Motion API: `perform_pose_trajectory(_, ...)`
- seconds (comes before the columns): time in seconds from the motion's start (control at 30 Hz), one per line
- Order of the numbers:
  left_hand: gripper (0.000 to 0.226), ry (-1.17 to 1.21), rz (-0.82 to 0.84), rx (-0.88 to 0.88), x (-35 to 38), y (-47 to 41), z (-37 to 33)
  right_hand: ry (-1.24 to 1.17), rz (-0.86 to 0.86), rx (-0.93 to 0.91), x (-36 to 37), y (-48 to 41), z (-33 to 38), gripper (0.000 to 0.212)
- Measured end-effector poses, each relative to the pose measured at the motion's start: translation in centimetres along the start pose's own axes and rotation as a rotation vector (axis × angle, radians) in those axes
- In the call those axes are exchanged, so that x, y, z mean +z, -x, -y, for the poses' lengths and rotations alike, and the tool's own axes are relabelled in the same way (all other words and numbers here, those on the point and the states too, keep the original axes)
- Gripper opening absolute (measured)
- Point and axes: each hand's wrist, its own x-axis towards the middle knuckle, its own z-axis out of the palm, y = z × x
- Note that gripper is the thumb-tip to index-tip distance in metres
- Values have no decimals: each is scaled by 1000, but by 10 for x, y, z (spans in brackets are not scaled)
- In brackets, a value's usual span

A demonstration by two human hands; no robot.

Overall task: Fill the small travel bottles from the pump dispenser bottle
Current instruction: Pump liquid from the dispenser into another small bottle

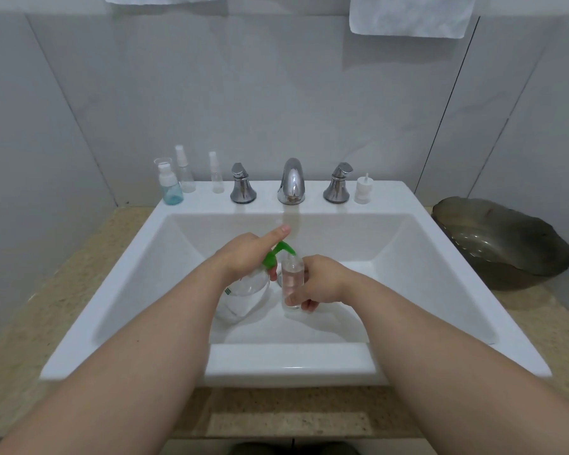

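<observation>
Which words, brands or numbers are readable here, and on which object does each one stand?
No text is readable.
On the pump dispenser bottle, held by the left hand: small green print on its label, too blurred to read.
On the small travel bottle in the right hand: no print visible.

Green pump nozzle [278, 252], white sink [289, 362], speckled beige counter [79, 257], teal-tinted small bottle [172, 192], perhaps smoky brown bowl [506, 244]

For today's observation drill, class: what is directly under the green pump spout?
The neck of a small clear bottle, gripped by the right hand. Its fingers cover the bottle's base, so the fill level cannot be judged.
</observation>
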Motion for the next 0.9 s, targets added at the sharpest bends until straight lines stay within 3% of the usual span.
perform_pose_trajectory(0.4,71,7,20,11,0,5,-3,-18,4,-6,1,-1,0,38)
perform_pose_trajectory(0.9,62,-22,23,29,1,6,-8,31,-2,21,3,-9,-9,43)
